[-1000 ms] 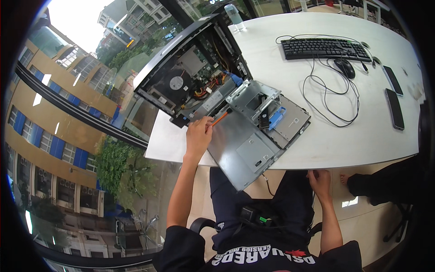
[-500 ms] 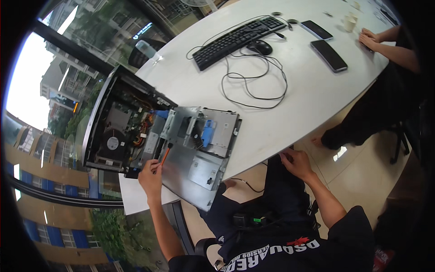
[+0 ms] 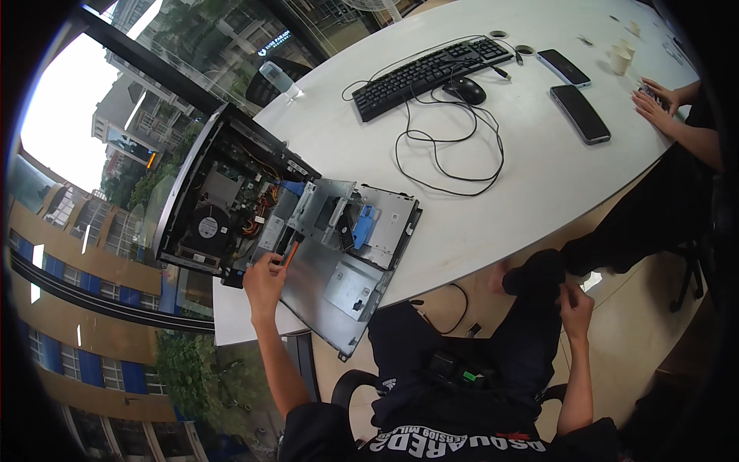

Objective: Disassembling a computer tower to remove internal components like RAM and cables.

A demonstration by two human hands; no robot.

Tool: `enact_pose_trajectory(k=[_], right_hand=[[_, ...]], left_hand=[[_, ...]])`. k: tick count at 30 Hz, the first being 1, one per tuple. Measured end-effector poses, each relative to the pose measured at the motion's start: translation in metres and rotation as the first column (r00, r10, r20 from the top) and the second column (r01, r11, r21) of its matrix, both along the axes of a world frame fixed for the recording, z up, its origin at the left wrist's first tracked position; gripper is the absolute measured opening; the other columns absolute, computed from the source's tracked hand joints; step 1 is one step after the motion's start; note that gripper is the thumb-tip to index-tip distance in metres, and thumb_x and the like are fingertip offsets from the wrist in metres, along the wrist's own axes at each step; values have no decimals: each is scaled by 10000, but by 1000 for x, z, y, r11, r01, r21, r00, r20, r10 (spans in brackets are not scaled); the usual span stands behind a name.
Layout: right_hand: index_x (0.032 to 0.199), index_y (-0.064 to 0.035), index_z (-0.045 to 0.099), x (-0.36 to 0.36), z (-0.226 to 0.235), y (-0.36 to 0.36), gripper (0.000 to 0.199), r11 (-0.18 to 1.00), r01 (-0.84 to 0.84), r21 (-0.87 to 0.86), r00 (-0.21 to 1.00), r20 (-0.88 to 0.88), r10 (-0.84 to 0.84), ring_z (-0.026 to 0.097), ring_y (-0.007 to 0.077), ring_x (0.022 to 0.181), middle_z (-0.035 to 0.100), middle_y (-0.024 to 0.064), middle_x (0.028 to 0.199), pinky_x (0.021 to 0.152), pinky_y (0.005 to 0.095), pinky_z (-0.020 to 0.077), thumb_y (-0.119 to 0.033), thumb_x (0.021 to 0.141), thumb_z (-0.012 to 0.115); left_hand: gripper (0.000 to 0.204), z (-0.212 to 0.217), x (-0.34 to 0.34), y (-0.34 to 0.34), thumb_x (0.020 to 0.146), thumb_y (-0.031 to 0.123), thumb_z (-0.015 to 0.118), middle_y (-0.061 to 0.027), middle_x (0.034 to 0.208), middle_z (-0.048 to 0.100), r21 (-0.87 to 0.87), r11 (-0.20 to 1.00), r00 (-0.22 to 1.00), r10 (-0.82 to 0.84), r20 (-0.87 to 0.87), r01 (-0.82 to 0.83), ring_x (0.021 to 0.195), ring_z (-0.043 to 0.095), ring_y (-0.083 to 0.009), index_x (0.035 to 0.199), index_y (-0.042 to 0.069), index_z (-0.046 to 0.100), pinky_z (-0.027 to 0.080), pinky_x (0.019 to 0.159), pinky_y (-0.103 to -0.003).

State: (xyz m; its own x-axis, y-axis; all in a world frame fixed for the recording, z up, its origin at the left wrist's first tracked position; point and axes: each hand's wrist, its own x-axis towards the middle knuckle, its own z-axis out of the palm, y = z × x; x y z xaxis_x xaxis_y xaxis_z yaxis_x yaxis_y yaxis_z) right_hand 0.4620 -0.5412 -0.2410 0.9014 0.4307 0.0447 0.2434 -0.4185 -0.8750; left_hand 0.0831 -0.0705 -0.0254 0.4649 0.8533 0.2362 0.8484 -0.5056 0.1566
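An opened desktop computer case [image 3: 165, 204] stands at the left of the table, its circuit board, fan [image 3: 206, 225] and wiring exposed. Its metal side, carrying a drive bracket [image 3: 327, 202] and a blue latch [image 3: 364, 226], lies folded out over the table edge. My left hand [image 3: 264, 289] is at the case's near side, fingers pinched on the lower end of an orange SATA cable [image 3: 292, 252] with a black plug at its upper end. Beside my right knee is my right hand [image 3: 575, 308], fingers curled together; what they hold, if anything, is hidden.
A black keyboard [image 3: 431, 77], a mouse [image 3: 465, 91] and their looped cables lie on the white table [image 3: 323, 135]. Two phones [image 3: 580, 114] and paper cups [image 3: 620, 60] are at the right, near another person's hands [image 3: 656, 108]. A clear bottle [image 3: 277, 78] stands by the window.
My right hand has moved from the table's edge rightward to beside my knee. My left hand stays at the orange cable. The whole view has shifted slightly.
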Motion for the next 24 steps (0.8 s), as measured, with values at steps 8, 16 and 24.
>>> enact_pose_trajectory(k=[8,16,24], right_hand=[[1004,21,730,1,-4,-27,169,997,70,-41,992,-106,-74,695,133,637,706,79,704,593,269,506,-119,992,636],[1006,25,727,4,-13,-38,165,998,59,-23,995,-85,-60,694,131,641,700,73,701,596,258,507,-107,992,630],[1010,16,728,4,-18,-14,169,1000,-22,-12,997,-76,21,668,122,624,691,72,694,588,265,480,-125,1002,635]], left_hand=[[248,-3,0,-1,792,65,754,-81,822,776,41,999,999,-14,-34,15,797,763,-244,1038,88,736,569,736,-374],[243,-7,-1,-5,797,59,748,-77,817,772,69,997,999,-18,-30,20,796,759,-253,1037,100,739,568,728,-386],[220,-14,1,-6,809,85,746,-89,845,766,138,990,999,-35,-34,39,810,736,-313,1025,119,724,553,708,-423]])
